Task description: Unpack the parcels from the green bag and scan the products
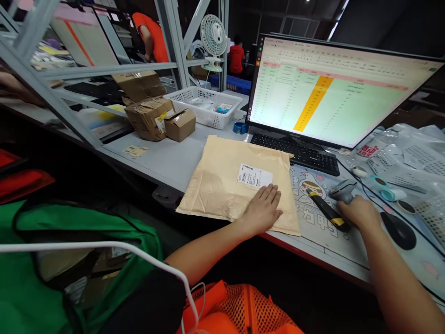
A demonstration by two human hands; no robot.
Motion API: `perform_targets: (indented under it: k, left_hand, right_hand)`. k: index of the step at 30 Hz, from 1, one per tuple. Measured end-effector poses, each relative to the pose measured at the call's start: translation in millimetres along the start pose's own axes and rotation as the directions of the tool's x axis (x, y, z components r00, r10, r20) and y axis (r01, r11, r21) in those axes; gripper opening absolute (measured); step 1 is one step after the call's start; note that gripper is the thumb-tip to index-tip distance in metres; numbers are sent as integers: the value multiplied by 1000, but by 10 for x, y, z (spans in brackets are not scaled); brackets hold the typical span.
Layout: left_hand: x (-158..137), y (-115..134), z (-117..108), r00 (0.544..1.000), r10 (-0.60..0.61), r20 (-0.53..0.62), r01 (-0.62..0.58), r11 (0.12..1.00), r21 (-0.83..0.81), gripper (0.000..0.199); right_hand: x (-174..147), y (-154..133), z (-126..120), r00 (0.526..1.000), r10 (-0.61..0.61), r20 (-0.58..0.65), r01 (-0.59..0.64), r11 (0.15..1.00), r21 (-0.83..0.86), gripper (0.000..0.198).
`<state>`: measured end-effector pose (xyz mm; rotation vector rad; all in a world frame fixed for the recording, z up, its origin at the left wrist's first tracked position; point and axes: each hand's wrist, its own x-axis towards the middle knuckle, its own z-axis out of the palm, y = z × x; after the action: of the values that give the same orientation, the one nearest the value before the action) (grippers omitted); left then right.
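1. Head view: an envelope (215, 181) lies flat on the surface (156, 162), in front of the keyboard (306, 157), its right part over the mat (313, 232).
2. The left hand (262, 208) presses palm down on the envelope, fingers extended and gripping nothing, with the fingertips at the lower edge of the label (255, 176).
3. The right hand (359, 214) appears curled around a grey device (343, 189), perhaps a scanner; its grip is partly hidden. The device is apart from the label.
4. Done, as far as shows: the label is on and faces up, and the envelope is spread out.
5. Not done: no cut or tear shows in the envelope, and its contents are out of sight. The knife (327, 208) lies unheld on the mat, just beside the right hand.
6. The monitor (323, 93) displays a table with an orange column; its text is too small to read, so whether this envelope is entered there cannot be told.
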<state>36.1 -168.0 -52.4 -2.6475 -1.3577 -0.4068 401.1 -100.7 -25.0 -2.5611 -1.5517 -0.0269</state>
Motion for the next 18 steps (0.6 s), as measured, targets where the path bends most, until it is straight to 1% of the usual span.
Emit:
perform_targets:
  k: [1, 3, 5, 6, 8, 9, 10, 11, 13, 14, 15, 16, 17, 18]
  left_hand:
    - [-4, -2, 2, 1000, 2, -4, -2, 1000, 1, 65]
    - [-14, -10, 12, 1000, 5, -20, -5, 1000, 9, 65]
    - [-21, -15, 28, 999, 5, -35, -4, 1000, 17, 66]
    - [-22, -17, 36, 999, 4, -39, -3, 1000, 19, 66]
    - [-22, -17, 48, 999, 3, -39, -3, 1000, 15, 67]
    - [-22, -17, 53, 999, 7, -38, -7, 1000, 9, 67]
    - [-23, -17, 56, 999, 10, -40, -10, 1000, -2, 67]
    - [-24, -17, 60, 999, 11, -50, -12, 1000, -17, 66]
    - [-29, -17, 70, 996, 7, -88, -12, 998, -60, 66]
    - [-33, -17, 77, 994, 3, -111, -12, 996, -84, 65]
    - [-36, -18, 85, 991, -1, -131, -14, 994, -108, 65]
    - [-40, -19, 90, 990, -4, -143, -15, 992, -128, 65]
    - [-42, -19, 91, 989, -5, -145, -16, 989, -144, 65]
    - [-45, -20, 87, 991, -6, -136, -15, 988, -153, 65]
  right_hand:
    - [-5, -16, -22, 1000, 24, 8, -24, 1000, 0, 61]
    - [-31, -46, -144, 1000, 11, 9, -11, 1000, 23, 47]
    - [-96, -111, -361, 999, -53, 1, 53, 995, 90, 36]
    - [-151, -171, -495, 996, -90, 16, 87, 986, 144, 34]
    - [-309, -359, -782, 974, -201, 102, 163, 940, 298, 36]
    - [-407, -488, -922, 946, -283, 162, 205, 902, 379, 41]
    - [-511, -635, -1050, 894, -392, 216, 266, 854, 448, 48]
    - [-617, -794, -1165, 826, -506, 249, 339, 799, 497, 55]
    - [-809, -1116, -1344, 672, -699, 245, 502, 673, 544, 65]
    - [-888, -1262, -1408, 601, -765, 233, 568, 614, 548, 65]
    - [-951, -1385, -1454, 541, -811, 220, 619, 562, 549, 64]
    - [-998, -1479, -1483, 499, -841, 212, 650, 524, 550, 62]
    - [-1027, -1537, -1495, 474, -855, 209, 666, 504, 550, 60]
    - [-1038, -1557, -1489, 470, -858, 206, 673, 499, 546, 57]
